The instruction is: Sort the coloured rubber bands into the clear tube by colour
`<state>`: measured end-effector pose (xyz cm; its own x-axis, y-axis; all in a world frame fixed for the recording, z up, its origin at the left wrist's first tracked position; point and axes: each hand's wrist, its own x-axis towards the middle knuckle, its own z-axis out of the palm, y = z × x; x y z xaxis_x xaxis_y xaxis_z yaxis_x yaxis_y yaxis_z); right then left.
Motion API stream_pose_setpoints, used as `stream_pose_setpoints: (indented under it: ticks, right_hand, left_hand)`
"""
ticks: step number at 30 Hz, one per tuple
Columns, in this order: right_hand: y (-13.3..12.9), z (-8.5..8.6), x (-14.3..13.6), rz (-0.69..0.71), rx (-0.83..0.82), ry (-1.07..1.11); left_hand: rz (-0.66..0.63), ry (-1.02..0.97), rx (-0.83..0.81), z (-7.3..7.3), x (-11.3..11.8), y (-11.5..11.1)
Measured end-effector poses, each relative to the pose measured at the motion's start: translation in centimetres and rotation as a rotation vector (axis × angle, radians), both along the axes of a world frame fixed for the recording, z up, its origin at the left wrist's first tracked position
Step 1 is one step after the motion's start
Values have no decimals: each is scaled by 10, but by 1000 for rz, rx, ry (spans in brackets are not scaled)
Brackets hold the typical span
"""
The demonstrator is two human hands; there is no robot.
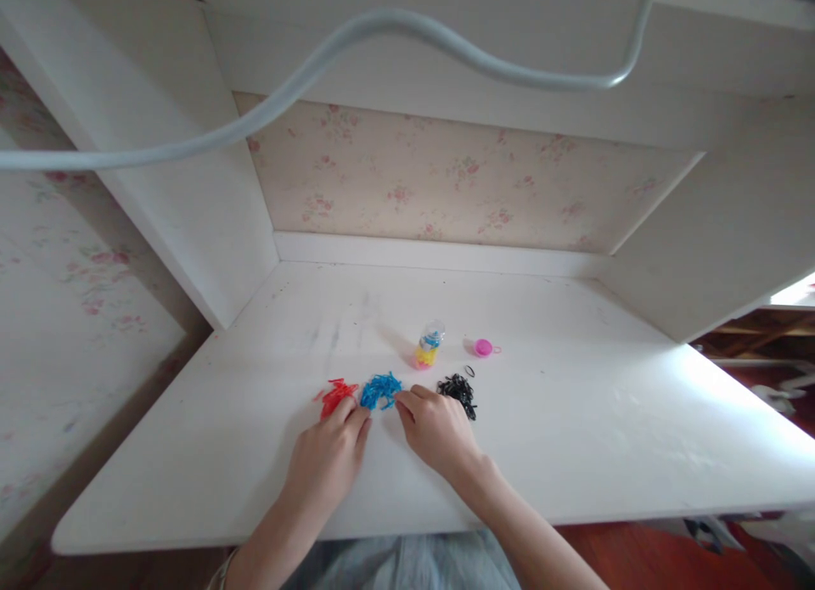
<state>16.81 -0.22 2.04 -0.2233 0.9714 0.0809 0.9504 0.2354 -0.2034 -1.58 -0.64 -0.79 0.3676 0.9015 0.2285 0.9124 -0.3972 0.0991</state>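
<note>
A pile of small blue bands (380, 390) lies on the white tabletop (573, 403), between the two hands. The left hand (332, 446) is at seven to eight o'clock from it, thumb and forefinger drawn together beside the pile's edge; whether they grip a band cannot be told. The right hand (439, 427), at four o'clock, has its bent fingertips at the opposite edge, with thumb and forefinger close together; any band between them is too small to make out.

At nine o'clock are red bands (336, 395), partly covered by the left hand; at three o'clock, black bands (461, 391), with a single black loop (469, 371) just beyond. An upright clear bottle (429, 345) with blue, yellow and pink contents stands between one and two o'clock; a pink cap (484, 348) lies farther out, at two. A pale cable (407, 25) crosses the view toward twelve.

The step in hand appears to be fingertip work at the blue pile. The next move seemingly calls for a narrow pinch, keeping neighbouring colours undisturbed.
</note>
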Motion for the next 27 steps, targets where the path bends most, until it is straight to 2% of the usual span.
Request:
stream_pose_setpoints:
  ticks: [8,17,27]
  right_hand:
    - [8,-8,1,28,-35,-56]
    - [1,-10,5,34,17,25]
    - [-2,-3,34,-8,54,238]
  left_hand:
    - [58,47,65,-16,-7,-5]
    - [80,15,130,-10,6,-2]
    - [112,84,85,-14,17,2]
